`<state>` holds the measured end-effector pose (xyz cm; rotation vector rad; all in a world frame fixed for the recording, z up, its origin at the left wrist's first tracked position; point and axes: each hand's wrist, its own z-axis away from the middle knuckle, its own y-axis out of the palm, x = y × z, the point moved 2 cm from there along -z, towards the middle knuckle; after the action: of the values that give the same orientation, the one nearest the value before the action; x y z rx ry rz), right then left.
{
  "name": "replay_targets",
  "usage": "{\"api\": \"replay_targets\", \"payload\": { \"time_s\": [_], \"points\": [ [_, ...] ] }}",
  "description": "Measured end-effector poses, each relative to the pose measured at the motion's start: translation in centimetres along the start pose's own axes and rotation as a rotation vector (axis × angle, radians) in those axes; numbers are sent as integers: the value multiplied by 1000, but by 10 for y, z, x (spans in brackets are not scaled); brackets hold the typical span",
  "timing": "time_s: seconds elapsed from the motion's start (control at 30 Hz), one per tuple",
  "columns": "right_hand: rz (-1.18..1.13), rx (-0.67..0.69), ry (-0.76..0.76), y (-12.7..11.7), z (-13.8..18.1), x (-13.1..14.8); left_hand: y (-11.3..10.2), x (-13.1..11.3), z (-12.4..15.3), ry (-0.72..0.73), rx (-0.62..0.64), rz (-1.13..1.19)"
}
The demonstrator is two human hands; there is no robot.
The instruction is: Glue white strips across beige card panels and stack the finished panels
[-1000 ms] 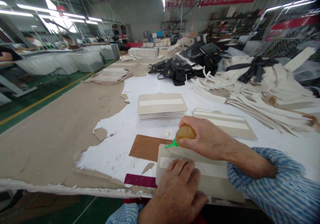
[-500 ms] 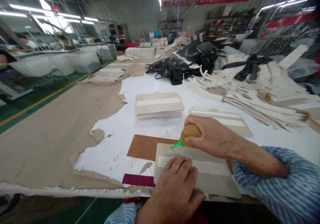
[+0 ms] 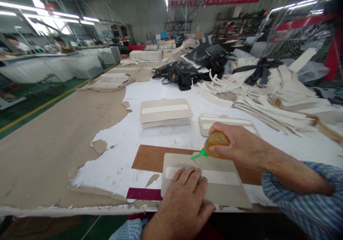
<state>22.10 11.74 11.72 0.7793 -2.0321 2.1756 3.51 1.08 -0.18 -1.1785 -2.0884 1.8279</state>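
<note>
My left hand [image 3: 184, 200] lies flat, fingers stretched, on a beige card panel [image 3: 225, 191] with a white strip across it, at the table's near edge. My right hand [image 3: 241, 145] is wrapped round an amber glue bottle [image 3: 215, 141]; its green nozzle [image 3: 197, 155] points down-left at the panel's top edge. Under the panel lies a brown board [image 3: 152, 158]. A stack of the same beige panels [image 3: 164, 113] sits further back, and another small pile [image 3: 227, 122] lies just behind my right hand.
The table [image 3: 120, 161] has a white sheet with torn brown paper on its left half. A maroon strip [image 3: 143, 193] lies at the near edge. Black bags [image 3: 184, 74] and heaps of white offcuts [image 3: 268, 90] fill the back right. People work at benches far left.
My right hand has slid the glue bottle and its nozzle rightward along the panel's top edge. The left hand has stayed flat on the panel; the camera has shifted slightly.
</note>
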Motion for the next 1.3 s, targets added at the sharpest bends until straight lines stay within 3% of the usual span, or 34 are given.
{"api": "replay_targets", "payload": {
  "time_s": [0.47, 0.97, 1.3],
  "points": [
    [-46, 18, 120, -8, 21, -38, 2, 1, 0, 8, 58, -30],
    [-117, 20, 14, 2, 0, 0, 5, 5, 1, 29, 18, -51],
    [-81, 21, 139, -9, 18, -34, 3, 3, 2, 25, 7, -57]
  ]
}}
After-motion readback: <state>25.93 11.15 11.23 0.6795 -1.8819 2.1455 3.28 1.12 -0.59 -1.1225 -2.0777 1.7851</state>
